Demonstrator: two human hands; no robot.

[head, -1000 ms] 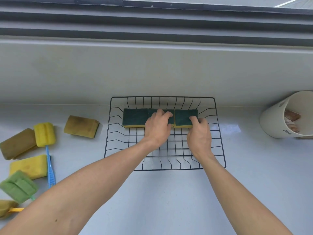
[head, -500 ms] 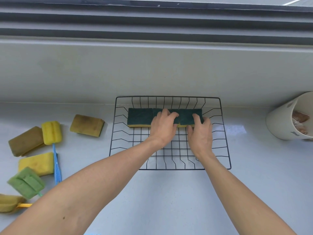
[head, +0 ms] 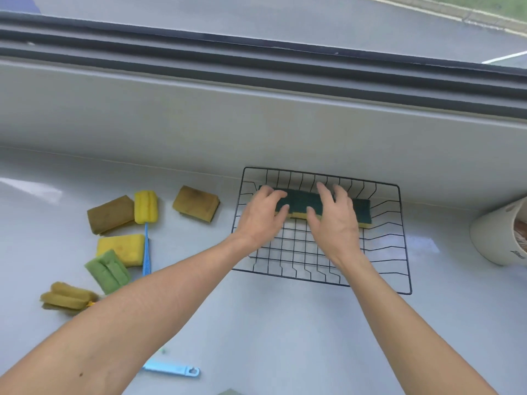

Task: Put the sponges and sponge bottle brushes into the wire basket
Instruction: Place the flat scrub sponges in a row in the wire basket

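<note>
The black wire basket (head: 405, 252) sits on the pale counter against the wall. A row of green-topped yellow sponges (head: 301, 199) lies along its back. My left hand (head: 261, 218) rests on the row's left end and my right hand (head: 335, 226) on its middle, fingers spread and only lightly bent. Left of the basket lie two brown sponges (head: 109, 213) (head: 196, 203), a yellow sponge (head: 121, 248), a yellow bottle brush (head: 146, 206) with a blue handle, a green brush head (head: 107, 270) and a brownish brush head (head: 67, 297).
A white cup (head: 502, 238) lies tipped at the right edge. A light blue handle end (head: 176, 370) shows on the counter under my left forearm. A grey wall and a window sill run behind the basket.
Both hands slid left along the row of sponges, and their fingers spread out. The view swung to the left, so the basket now appears further right.
</note>
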